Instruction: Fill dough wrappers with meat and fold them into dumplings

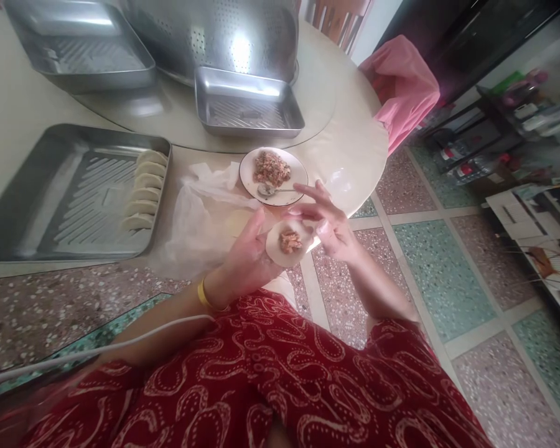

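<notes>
My left hand (249,258) holds a round dumpling wrapper (273,247) lying open, with a small heap of meat filling (290,241) in its middle. At the wrapper's right side is my right hand (329,221), fingers stretched and apart; whether its thumb touches the wrapper I cannot tell. Its index fingertip is near the handle end of a spoon (267,190), which rests on a white plate (301,168) with more minced filling (271,168). Left of my hands, a crumpled plastic bag (186,218) lies by pale wrappers (238,221).
A metal tray (42,193) holds several folded dumplings (144,193) along its right side. Behind stand two more metal trays (249,112) (93,59) and a large perforated steel pot (214,31). A white cable (135,339) runs past my left forearm. Pink cloth (408,87) covers a chair.
</notes>
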The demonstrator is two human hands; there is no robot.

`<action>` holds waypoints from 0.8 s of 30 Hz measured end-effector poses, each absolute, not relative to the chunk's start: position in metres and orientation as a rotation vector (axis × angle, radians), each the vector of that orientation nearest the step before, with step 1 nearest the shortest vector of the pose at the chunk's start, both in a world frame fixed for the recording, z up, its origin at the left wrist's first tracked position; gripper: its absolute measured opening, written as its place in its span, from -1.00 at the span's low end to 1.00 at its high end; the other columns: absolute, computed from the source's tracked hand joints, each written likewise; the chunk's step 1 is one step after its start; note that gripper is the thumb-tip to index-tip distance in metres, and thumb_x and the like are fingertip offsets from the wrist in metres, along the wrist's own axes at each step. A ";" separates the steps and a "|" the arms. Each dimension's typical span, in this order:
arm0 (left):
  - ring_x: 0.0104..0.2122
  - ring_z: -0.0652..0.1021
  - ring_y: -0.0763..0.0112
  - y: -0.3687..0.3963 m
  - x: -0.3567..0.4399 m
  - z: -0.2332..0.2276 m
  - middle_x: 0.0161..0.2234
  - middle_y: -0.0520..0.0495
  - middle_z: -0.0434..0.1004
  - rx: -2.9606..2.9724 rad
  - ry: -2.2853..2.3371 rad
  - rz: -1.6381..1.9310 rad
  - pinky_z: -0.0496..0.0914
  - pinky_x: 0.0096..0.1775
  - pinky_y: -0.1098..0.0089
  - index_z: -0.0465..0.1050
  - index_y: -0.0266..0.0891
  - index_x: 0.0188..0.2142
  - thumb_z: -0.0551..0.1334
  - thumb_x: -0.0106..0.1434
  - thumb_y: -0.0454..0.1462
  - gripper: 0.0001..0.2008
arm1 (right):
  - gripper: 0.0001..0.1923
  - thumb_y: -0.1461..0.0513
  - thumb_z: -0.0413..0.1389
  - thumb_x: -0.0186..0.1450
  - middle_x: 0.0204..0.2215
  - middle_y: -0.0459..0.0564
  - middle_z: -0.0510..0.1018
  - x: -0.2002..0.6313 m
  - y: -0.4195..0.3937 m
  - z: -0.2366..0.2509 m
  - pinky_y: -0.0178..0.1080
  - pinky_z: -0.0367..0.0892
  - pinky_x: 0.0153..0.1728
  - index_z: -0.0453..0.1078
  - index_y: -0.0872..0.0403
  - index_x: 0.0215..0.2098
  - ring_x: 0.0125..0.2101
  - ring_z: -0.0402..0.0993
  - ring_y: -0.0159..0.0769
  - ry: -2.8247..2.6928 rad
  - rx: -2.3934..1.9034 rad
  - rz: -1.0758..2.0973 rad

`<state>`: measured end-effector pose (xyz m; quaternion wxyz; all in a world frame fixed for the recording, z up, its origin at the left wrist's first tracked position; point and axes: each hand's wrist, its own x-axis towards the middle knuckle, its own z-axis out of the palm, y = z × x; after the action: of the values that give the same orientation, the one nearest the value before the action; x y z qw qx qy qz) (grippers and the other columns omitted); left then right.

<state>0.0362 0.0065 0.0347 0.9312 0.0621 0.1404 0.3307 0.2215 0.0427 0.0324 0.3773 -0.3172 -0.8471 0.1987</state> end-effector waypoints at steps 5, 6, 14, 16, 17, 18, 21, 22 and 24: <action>0.02 0.57 0.22 0.008 0.035 0.036 -0.16 -0.11 0.63 0.100 0.304 0.648 0.31 0.21 0.20 0.22 -0.30 0.27 -0.24 0.43 0.09 -0.31 | -0.40 -0.11 -0.34 0.47 -0.26 -0.13 0.64 0.210 0.032 0.029 0.18 -0.21 0.40 0.43 -0.06 0.00 0.28 0.24 -0.25 -2.330 -0.706 0.392; -0.03 0.59 0.22 0.009 0.035 0.036 -0.19 -0.10 0.64 0.094 0.313 0.651 0.33 0.20 0.17 0.22 -0.27 0.27 -0.21 0.43 0.09 -0.33 | -0.39 -0.11 -0.36 0.47 -0.28 -0.12 0.64 0.208 0.030 0.028 0.18 -0.21 0.40 0.42 -0.05 0.01 0.29 0.22 -0.26 -2.367 -0.684 0.347; -0.17 0.63 0.22 0.010 0.033 0.035 -0.17 -0.12 0.64 0.080 0.357 0.746 0.40 0.14 0.11 0.35 -0.21 0.18 -0.17 0.39 0.12 -0.35 | -0.45 -0.08 -0.15 0.44 0.08 -0.05 0.55 0.200 0.009 0.025 0.12 -0.51 0.42 0.20 0.02 0.25 0.39 -0.02 -0.20 -2.548 -0.728 -0.143; -0.15 0.63 0.18 0.012 0.032 0.034 -0.13 -0.15 0.63 0.086 0.352 0.793 0.44 0.09 0.10 0.37 -0.22 0.16 -0.19 0.40 0.13 -0.33 | -0.44 -0.08 -0.20 0.46 0.09 -0.04 0.55 0.198 0.000 0.021 0.14 -0.57 0.40 0.17 0.03 0.26 0.39 -0.02 -0.19 -2.553 -0.723 -0.205; -0.13 0.63 0.16 0.012 0.030 0.034 -0.12 -0.17 0.63 0.089 0.350 0.817 0.46 0.06 0.11 0.37 -0.24 0.16 -0.20 0.40 0.13 -0.32 | -0.44 -0.08 -0.21 0.46 0.08 -0.04 0.56 0.197 -0.004 0.019 0.15 -0.57 0.40 0.18 0.03 0.26 0.38 0.00 -0.18 -2.541 -0.725 -0.217; -0.12 0.63 0.15 0.013 0.030 0.034 -0.12 -0.19 0.63 0.093 0.350 0.840 0.47 0.05 0.13 0.37 -0.26 0.16 -0.20 0.39 0.15 -0.30 | -0.44 -0.08 -0.22 0.46 0.07 -0.04 0.57 0.196 -0.008 0.017 0.15 -0.56 0.40 0.19 0.02 0.25 0.38 0.01 -0.18 -2.523 -0.726 -0.220; -0.05 0.61 0.15 0.013 0.029 0.035 -0.10 -0.20 0.62 0.103 0.335 0.867 0.48 0.04 0.18 0.36 -0.27 0.17 -0.19 0.38 0.16 -0.28 | -0.44 -0.07 -0.23 0.47 0.08 -0.05 0.57 0.192 -0.013 0.014 0.12 -0.58 0.40 0.23 0.05 0.23 0.40 -0.08 -0.19 -2.433 -0.727 -0.255; -0.02 0.60 0.14 0.013 0.029 0.036 -0.08 -0.19 0.62 0.103 0.327 0.863 0.47 0.06 0.18 0.35 -0.25 0.18 -0.19 0.39 0.16 -0.29 | -0.43 -0.06 -0.24 0.47 0.09 -0.04 0.55 0.189 -0.013 0.014 0.10 -0.60 0.39 0.24 0.08 0.23 0.41 -0.14 -0.20 -2.412 -0.744 -0.279; 0.04 0.56 0.13 0.012 0.031 0.038 -0.04 -0.17 0.60 0.101 0.313 0.847 0.44 0.09 0.16 0.33 -0.22 0.20 -0.21 0.39 0.16 -0.29 | -0.42 -0.06 -0.23 0.47 0.14 0.00 0.51 0.184 -0.013 0.013 0.09 -0.64 0.38 0.25 0.14 0.22 0.42 -0.20 -0.19 -2.406 -0.805 -0.333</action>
<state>0.0306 0.0120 0.0381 0.8986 0.0486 0.1510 0.4090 0.1843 -0.0129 0.0134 0.2875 -0.3013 -0.9006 -0.1245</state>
